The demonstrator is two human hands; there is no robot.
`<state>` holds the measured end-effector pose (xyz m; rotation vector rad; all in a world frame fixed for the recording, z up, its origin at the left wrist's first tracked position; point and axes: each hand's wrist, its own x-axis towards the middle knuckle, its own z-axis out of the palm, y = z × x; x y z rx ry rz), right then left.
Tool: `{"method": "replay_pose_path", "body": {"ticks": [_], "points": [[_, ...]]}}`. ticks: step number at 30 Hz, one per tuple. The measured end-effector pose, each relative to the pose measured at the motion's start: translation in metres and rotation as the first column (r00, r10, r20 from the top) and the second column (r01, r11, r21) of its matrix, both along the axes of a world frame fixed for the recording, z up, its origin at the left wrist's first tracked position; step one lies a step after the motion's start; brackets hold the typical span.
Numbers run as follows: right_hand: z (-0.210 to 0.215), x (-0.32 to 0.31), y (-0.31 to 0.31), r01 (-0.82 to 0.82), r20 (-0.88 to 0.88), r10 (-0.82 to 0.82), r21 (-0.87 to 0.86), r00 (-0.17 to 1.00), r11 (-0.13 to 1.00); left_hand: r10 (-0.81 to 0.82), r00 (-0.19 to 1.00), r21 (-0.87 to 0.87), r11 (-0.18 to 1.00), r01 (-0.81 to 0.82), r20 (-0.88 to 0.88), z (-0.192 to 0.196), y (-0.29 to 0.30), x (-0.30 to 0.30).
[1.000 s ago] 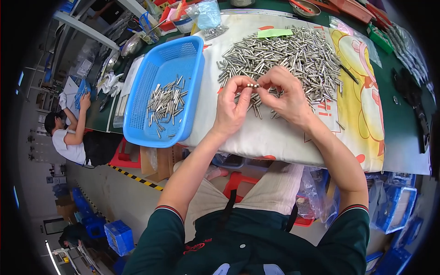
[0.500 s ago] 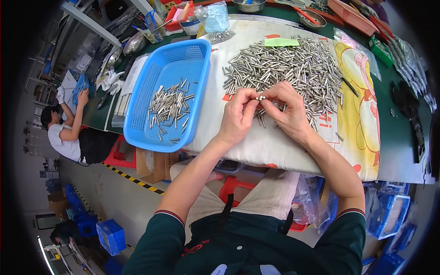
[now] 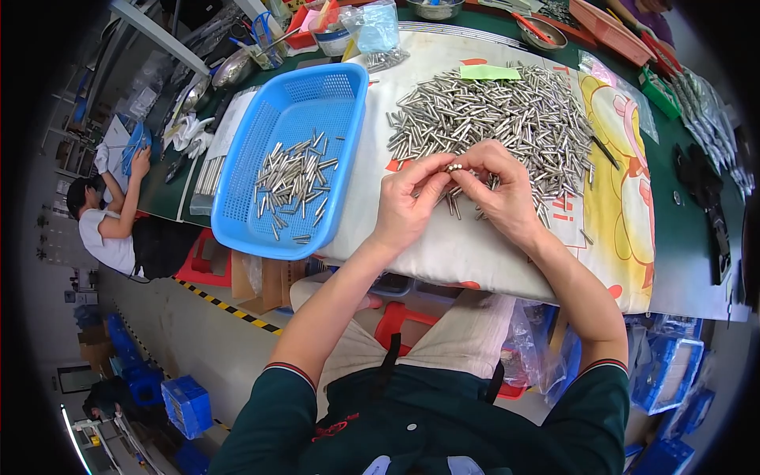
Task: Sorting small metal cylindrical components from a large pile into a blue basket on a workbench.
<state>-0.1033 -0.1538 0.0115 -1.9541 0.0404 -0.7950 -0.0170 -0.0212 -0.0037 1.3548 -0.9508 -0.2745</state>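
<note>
Since a second ago, both hands and the heap beyond them have slid slightly lower and rightward in the view, together, as if the head had tilted; the pin ends at the fingertips, lined up in a row then, now show as a tight cluster. The left hand (image 3: 405,207) and right hand (image 3: 504,194) meet thumb to forefinger, each closed in a pinch with the other fingers curled, around a small bunch of metal pins (image 3: 454,167); how many, and which hand bears more, I cannot tell. One loose pin (image 3: 587,237) lies apart on the printed cloth (image 3: 372,150), near the right forearm. Just past the fingers spreads the heap of pins (image 3: 507,111), a pale green slip (image 3: 489,73) at its far edge and a black pen (image 3: 605,152) along its right. To the left, the blue basket (image 3: 352,150) holds a much smaller lot of pins (image 3: 294,176). If that lot is the handled share, I judge the work at an early stage, most pins being in the heap. Farther off stand a clear bag (image 3: 385,59) and a metal bowl (image 3: 546,36); at far left sits a co-worker (image 3: 111,233)
</note>
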Motion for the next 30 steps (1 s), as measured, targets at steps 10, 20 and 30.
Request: {"method": "replay_pose_path", "body": {"ticks": [10, 20, 30], "points": [[0.002, -0.002, 0.005, 0.021, 0.045, -0.021, -0.011, 0.999, 1.0, 0.1, 0.993, -0.029, 0.995, -0.099, 0.057, -0.004, -0.001, -0.001], [0.001, -0.002, 0.007, 0.05, 0.06, -0.048, -0.035, 0.997, 0.998, -0.012, 0.997, -0.072, 0.997, 0.006, -0.082, -0.003, -0.002, -0.001], [0.003, 0.002, 0.007, 0.127, -0.174, -0.115, 0.06, 0.978, 0.99, -0.18, 0.876, -0.018, 0.981, 0.192, -0.447, 0.005, -0.001, 0.006]]}}
